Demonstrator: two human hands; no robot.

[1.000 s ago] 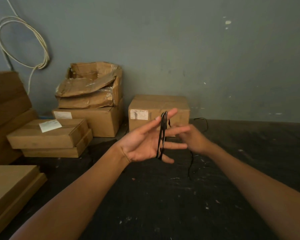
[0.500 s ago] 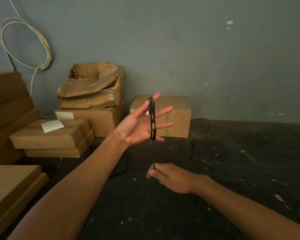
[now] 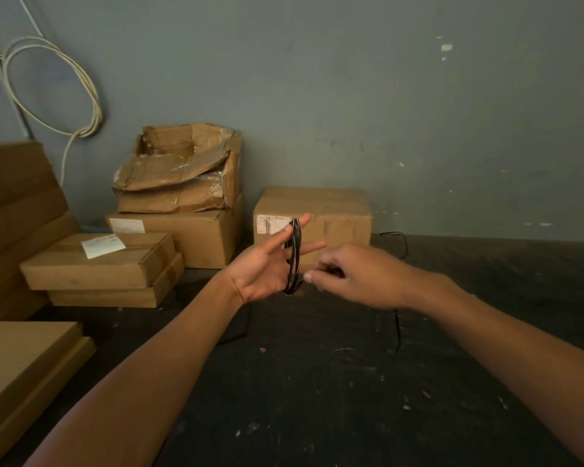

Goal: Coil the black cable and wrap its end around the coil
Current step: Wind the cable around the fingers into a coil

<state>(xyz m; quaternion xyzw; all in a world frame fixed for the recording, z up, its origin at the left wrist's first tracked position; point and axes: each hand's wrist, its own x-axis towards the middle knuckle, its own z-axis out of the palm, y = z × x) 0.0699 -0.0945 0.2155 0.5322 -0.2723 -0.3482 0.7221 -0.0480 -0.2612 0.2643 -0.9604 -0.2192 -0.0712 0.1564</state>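
— Where's the cable?
— The black cable (image 3: pixel 294 257) loops around the outstretched fingers of the left hand (image 3: pixel 267 267), palm up. The right hand (image 3: pixel 354 274) pinches its loose end just beside the coil.
— Behind?
— A cardboard box (image 3: pixel 334 214).

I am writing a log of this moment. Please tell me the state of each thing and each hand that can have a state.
black cable: partly coiled around left fingers, rest trailing to floor
left hand: fingers spread, carrying coil
right hand: pinches cable
top box: open, crushed
white cable: looped, hanging on wall
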